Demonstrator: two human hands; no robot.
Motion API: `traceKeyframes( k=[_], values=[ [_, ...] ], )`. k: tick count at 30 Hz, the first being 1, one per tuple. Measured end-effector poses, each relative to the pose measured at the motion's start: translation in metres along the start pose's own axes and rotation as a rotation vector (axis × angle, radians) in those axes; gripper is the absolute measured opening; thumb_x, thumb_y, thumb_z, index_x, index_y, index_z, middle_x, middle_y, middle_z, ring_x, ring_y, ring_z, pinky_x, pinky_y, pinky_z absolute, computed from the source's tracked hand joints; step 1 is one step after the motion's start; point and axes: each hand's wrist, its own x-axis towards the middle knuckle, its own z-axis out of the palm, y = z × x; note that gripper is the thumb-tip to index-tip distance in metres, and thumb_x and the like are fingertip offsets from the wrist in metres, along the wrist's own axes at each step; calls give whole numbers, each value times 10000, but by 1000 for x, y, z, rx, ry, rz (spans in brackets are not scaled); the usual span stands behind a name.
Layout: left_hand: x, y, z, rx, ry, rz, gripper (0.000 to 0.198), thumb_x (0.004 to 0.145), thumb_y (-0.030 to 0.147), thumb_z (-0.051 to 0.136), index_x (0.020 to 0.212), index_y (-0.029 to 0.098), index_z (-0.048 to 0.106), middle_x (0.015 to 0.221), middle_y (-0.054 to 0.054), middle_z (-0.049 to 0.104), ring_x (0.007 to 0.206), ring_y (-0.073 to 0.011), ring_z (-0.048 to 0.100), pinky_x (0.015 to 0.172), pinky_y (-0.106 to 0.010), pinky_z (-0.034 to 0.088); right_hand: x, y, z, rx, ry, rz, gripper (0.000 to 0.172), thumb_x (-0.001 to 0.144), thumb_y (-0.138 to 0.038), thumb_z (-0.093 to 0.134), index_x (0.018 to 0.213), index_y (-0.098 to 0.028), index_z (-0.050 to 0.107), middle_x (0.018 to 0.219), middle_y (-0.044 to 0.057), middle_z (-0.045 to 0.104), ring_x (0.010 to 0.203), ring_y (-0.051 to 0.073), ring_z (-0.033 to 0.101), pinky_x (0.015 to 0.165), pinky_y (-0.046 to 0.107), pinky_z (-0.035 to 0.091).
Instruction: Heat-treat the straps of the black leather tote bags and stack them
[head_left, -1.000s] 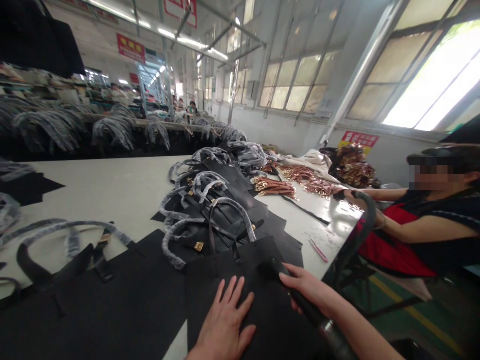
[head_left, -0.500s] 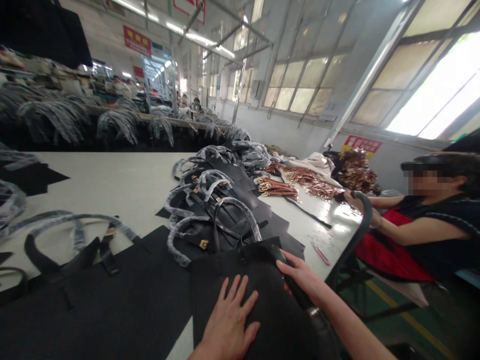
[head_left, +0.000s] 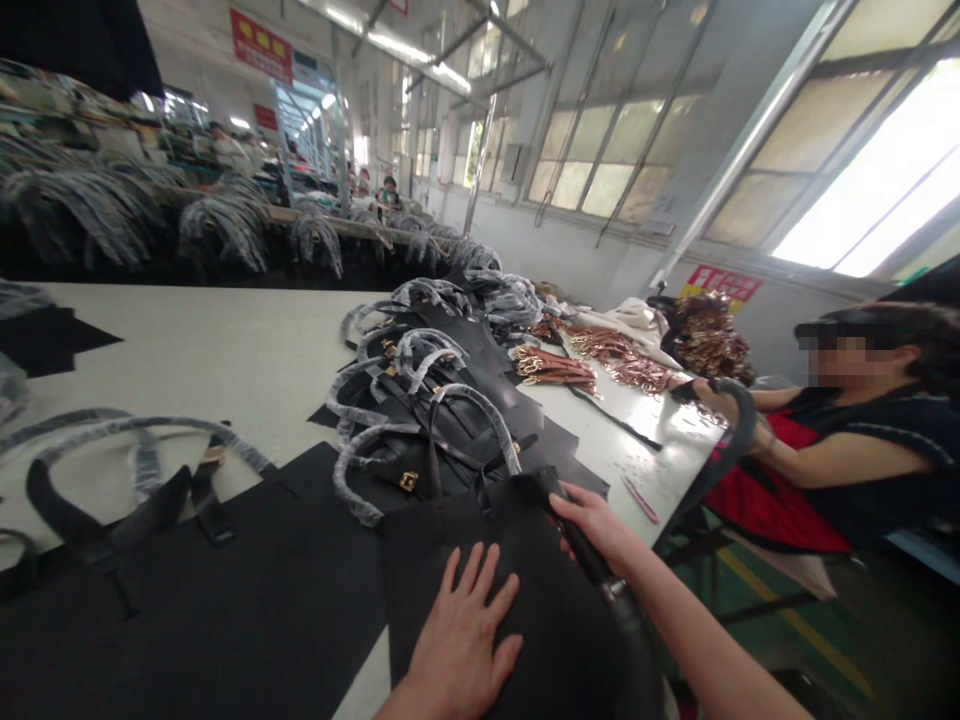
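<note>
My left hand lies flat on a black leather-like bag panel, fingers spread. In my right hand is a black tube-shaped hand tool with a metal collar, and a dark, blurred length trails from it toward the bottom edge. The tool's wide front end rests at the panel's upper right corner; its exact kind is unclear. At the panel's top edge stands a plastic-wrapped handle. Another large black panel with a wrapped handle lies to the left.
Beyond the panel, black bag pieces with wrapped handles are piled on the white table. Brown straps with gold clasps and a pink tool lie at right. A co-worker sits by the table's right edge.
The view has tipped and turned slightly, so things sit a little higher in the picture. Both hands and the tool keep nearly the same place on the panel.
</note>
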Motion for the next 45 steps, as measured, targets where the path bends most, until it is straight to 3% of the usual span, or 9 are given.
traceKeyframes(
  k=[4, 10, 15, 19, 23, 32, 35, 40, 45],
  values=[
    [-1, -1, 1, -6, 9, -3, 579, 893, 469, 496, 1439, 335, 356, 1570, -61, 201, 1432, -327, 176, 1141, -599, 143, 8, -12, -35, 31, 123, -27, 166, 915, -378, 524, 948, -216, 517, 706, -35, 571, 420, 73, 548, 364, 163, 460],
    [1, -3, 1, -61, -40, -16, 605, 879, 429, 532, 1446, 349, 337, 1573, -71, 172, 1438, -331, 141, 1142, -603, 125, 7, -4, -68, 13, 15, 140, 163, 896, -339, 556, 930, -181, 533, 702, 23, 632, 406, 120, 572, 331, 209, 468],
    [6, -3, -3, -90, -108, -24, 612, 875, 410, 546, 1447, 339, 341, 1568, -102, 162, 1435, -346, 129, 1134, -614, 125, 36, -2, -56, 10, -21, 174, 164, 896, -334, 550, 922, -174, 528, 669, 25, 635, 394, 129, 568, 331, 223, 473],
    [6, -2, -5, -80, -90, -27, 597, 884, 428, 533, 1444, 342, 346, 1566, -95, 176, 1432, -347, 148, 1134, -615, 126, 49, -14, -50, 23, 57, 48, 170, 889, -350, 574, 940, -196, 525, 684, -14, 605, 406, 100, 555, 350, 191, 460],
    [4, -3, -3, -62, -46, -14, 583, 889, 434, 524, 1439, 338, 356, 1564, -96, 195, 1427, -346, 173, 1131, -616, 142, 23, -23, -51, 32, 96, -49, 223, 896, -379, 569, 1049, -221, 538, 738, -27, 591, 441, 78, 560, 375, 168, 455],
    [-5, 24, 5, -121, -33, -31, 580, 883, 492, 520, 1418, 299, 402, 1554, -119, 230, 1428, -341, 172, 1145, -591, 151, -63, 4, -1, -44, -204, 67, 617, 822, -417, 657, 1375, -235, 453, 654, -44, 597, 432, 97, 578, 377, 172, 442],
    [-9, 31, 3, -135, -66, 5, 571, 914, 516, 449, 1416, 245, 410, 1517, -155, 313, 1409, -333, 248, 1146, -564, 187, -68, 9, 18, -84, -306, 93, 640, 811, -437, 651, 1375, -200, 465, 601, -51, 586, 394, 83, 542, 366, 163, 425],
    [-11, 30, 2, -100, -26, 44, 522, 939, 490, 403, 1390, 228, 427, 1470, -131, 407, 1373, -313, 332, 1141, -544, 201, -53, 1, 40, -154, -308, 103, 591, 807, -409, 628, 1352, -225, 489, 647, -54, 583, 385, 79, 535, 345, 166, 421],
    [-13, 32, 1, -66, 22, 28, 449, 962, 423, 369, 1337, 195, 464, 1378, -134, 504, 1296, -274, 429, 1101, -484, 267, -47, -6, 37, -208, -338, 118, 561, 810, -397, 633, 1337, -258, 501, 657, -55, 578, 388, 81, 550, 348, 163, 429]
  ],
)
